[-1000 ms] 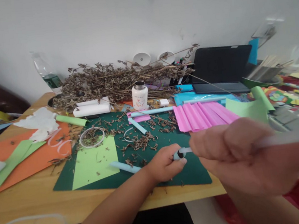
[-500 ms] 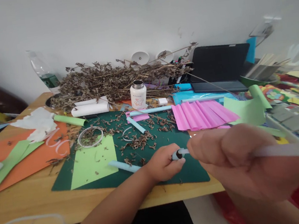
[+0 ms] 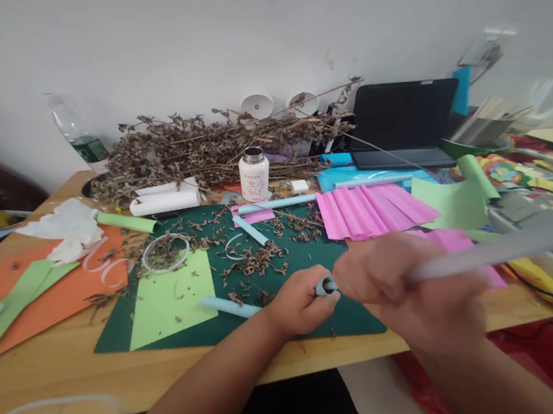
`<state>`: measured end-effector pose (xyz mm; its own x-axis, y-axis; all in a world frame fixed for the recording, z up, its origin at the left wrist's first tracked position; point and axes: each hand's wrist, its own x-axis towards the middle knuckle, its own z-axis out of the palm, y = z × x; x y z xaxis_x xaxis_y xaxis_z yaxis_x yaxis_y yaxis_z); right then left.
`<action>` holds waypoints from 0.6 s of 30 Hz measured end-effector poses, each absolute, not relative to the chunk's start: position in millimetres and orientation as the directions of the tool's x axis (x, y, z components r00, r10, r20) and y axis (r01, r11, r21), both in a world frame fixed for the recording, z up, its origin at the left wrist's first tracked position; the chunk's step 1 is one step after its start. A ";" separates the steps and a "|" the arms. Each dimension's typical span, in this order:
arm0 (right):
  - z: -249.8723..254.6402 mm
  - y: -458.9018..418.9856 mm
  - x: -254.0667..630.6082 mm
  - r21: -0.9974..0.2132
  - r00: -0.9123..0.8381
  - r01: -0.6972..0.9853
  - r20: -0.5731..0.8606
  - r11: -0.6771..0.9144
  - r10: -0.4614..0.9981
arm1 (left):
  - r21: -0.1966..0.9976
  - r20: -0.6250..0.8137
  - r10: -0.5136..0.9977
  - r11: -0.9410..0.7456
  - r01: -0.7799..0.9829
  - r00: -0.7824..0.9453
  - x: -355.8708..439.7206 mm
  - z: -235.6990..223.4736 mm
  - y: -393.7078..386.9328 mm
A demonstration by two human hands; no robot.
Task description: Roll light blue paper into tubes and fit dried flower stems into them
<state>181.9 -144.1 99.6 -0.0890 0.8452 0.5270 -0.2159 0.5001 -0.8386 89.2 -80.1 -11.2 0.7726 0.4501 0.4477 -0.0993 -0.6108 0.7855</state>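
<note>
My left hand (image 3: 304,303) is wrapped round a light blue paper tube (image 3: 324,286), whose dark open end faces right. Close against that end, my right hand (image 3: 407,285) grips a long whitish translucent rod (image 3: 508,248), blurred and running out to the right edge. The rod's front end is hidden by my fingers, so I cannot tell how far it reaches into the tube. Another light blue tube section (image 3: 231,306) shows left of my left wrist, partly covered by my forearm. Below both hands lies a green cutting mat (image 3: 206,333) strewn with dried leaf bits.
A white bottle (image 3: 255,177) without a lid stands at the mat's far edge. Behind it lies a heap of dried plants (image 3: 198,139). Pleated pink paper (image 3: 375,209) and a black laptop-like device (image 3: 404,117) are at right. Orange paper (image 3: 40,300) lies at left.
My right hand has moved left, closer to the tube's end, and the rod's outer part has swung up. The rod segment seen between the hands is now hidden. My left hand stays in place.
</note>
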 end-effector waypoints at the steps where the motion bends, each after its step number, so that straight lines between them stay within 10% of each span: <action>1: 100.0 -144.1 181.9 -0.841 -0.101 -0.221 0.524 0.495 0.846 | 0.781 0.452 0.448 -0.616 -0.100 0.771 88.4 -9.7 -80.8; 18: 91.8 -144.3 180.3 -0.816 -0.076 -0.167 0.571 0.554 0.818 | 0.826 0.384 0.467 -0.560 -0.070 0.796 92.4 -17.0 -77.8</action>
<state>180.3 -144.3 91.8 -0.0762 0.8176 0.5707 -0.1672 0.5538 -0.8157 92.4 -77.8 -17.0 0.7965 0.4672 0.3839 -0.0698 -0.5596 0.8258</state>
